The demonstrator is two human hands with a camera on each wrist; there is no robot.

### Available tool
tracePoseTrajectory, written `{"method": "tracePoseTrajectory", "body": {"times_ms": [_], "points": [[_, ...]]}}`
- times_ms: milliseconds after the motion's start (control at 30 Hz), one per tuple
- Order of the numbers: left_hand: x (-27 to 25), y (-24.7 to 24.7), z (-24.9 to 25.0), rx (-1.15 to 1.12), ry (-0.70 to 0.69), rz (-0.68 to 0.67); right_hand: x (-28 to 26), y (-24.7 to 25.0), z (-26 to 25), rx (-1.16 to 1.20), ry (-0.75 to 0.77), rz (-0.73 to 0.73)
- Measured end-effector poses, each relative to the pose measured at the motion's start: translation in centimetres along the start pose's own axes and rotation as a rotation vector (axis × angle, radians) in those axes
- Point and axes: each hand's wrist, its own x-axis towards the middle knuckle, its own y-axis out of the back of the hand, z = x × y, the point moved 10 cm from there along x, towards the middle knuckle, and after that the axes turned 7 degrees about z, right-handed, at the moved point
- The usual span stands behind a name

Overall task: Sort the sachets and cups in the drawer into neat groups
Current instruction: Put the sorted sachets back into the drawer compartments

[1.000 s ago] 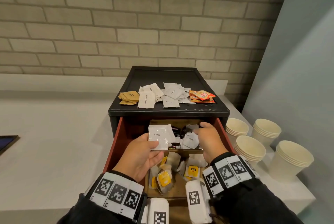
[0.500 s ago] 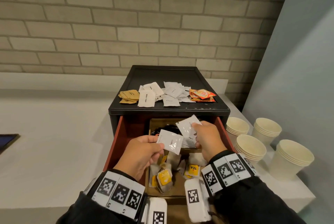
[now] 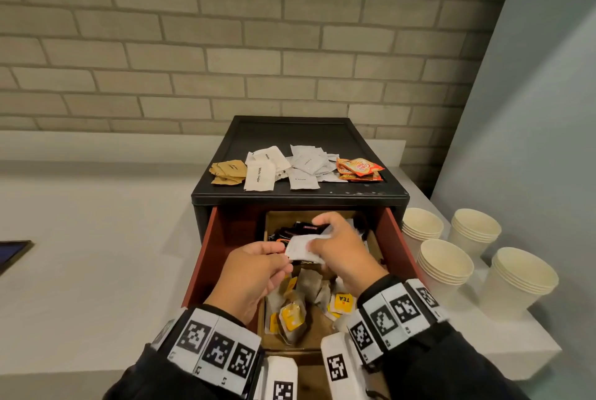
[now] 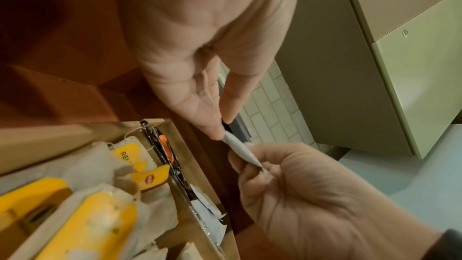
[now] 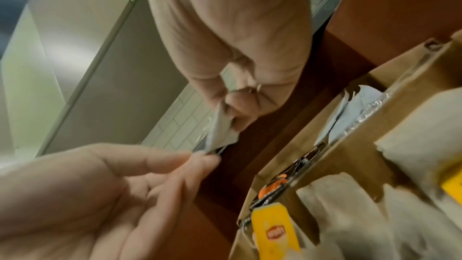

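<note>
Over the open red-brown drawer both hands meet on a small stack of white sachets. My left hand pinches its left end between thumb and fingers. My right hand pinches the right end. The left wrist view shows the sachets edge-on between both hands. In the right wrist view the right hand's fingers curl round the sachets. Below lie black sachets in the far compartment and yellow-tagged tea bags in the near one. Several stacks of paper cups stand right of the drawer.
On the black cabinet top lie separate piles: brown sachets, white sugar sachets, cream sachets and orange sachets. A dark tablet lies at the counter's left edge. A brick wall stands behind.
My right hand lifted a white sachet out of the far compartment and brought it left against the one my left hand held. Both hands now hold them together.
</note>
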Motion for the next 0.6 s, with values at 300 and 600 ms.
{"method": "tracePoseTrajectory", "body": {"times_ms": [300,600], "points": [[1.6,1.7,-0.9,0.140,0.093,0.151,3.5,4.4,2.9,-0.373,-0.132,0.244],[2.1,0.7,-4.6,0.196,0.309,0.082,2.5,-4.7,-0.6,-0.551,-0.040,-0.255]]}}
